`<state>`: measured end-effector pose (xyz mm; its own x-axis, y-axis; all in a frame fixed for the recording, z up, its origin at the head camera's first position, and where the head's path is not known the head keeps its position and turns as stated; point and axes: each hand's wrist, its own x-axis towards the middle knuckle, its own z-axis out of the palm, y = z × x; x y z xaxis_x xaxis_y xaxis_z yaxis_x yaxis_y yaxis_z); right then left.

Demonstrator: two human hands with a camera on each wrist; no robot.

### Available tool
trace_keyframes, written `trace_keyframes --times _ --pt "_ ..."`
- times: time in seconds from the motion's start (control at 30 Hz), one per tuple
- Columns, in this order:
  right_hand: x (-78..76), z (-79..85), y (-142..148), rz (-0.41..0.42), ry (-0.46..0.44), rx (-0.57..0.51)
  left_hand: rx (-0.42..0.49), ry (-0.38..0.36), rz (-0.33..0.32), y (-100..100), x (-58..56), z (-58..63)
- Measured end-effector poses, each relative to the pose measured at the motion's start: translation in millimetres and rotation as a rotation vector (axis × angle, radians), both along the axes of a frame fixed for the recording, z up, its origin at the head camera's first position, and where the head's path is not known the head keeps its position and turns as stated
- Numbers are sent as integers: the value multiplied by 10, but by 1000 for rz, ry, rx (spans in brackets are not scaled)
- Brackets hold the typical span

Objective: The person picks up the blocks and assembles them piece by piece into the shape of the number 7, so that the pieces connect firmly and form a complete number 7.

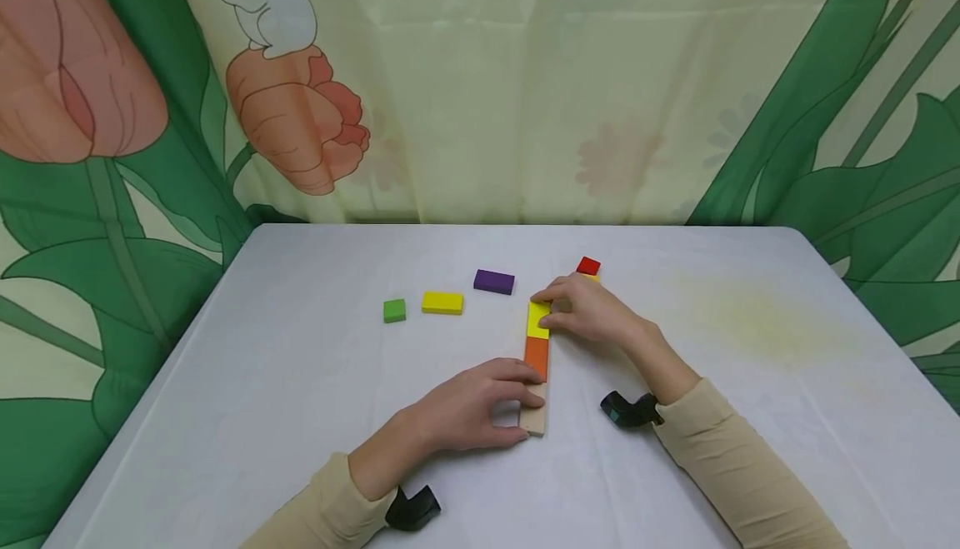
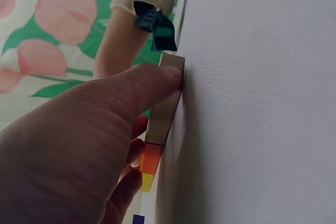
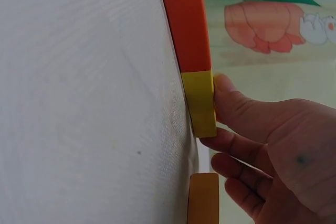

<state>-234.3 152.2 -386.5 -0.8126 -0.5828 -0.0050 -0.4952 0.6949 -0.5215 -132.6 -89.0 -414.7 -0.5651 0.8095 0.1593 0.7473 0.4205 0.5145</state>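
Observation:
A straight row of blocks lies on the table: a plain wooden block [image 1: 533, 424] at the near end, an orange block [image 1: 536, 357], then a yellow block [image 1: 536, 321] at the far end. My left hand [image 1: 468, 407] holds the wooden block, its thumb against the near end and its fingers across the block. In the left wrist view the thumb presses the wooden block [image 2: 164, 114]. With thumb and index finger, my right hand [image 1: 600, 309] pinches the yellow block [image 3: 199, 103]; the thumb is at its side and the index finger at its far end.
Left of the row lie a green block [image 1: 394, 311], another yellow block [image 1: 442, 303] and a purple block [image 1: 494, 282]. Beyond my right hand are a red block [image 1: 588, 266] and a partly hidden orange block [image 3: 203, 198]. A printed curtain [image 1: 480, 116] hangs behind the table.

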Motion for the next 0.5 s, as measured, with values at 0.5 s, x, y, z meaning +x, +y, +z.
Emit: trace_keyframes --times 0.5 --pt "-23 -18 8 4 16 12 30 -3 -26 -12 -56 -25"
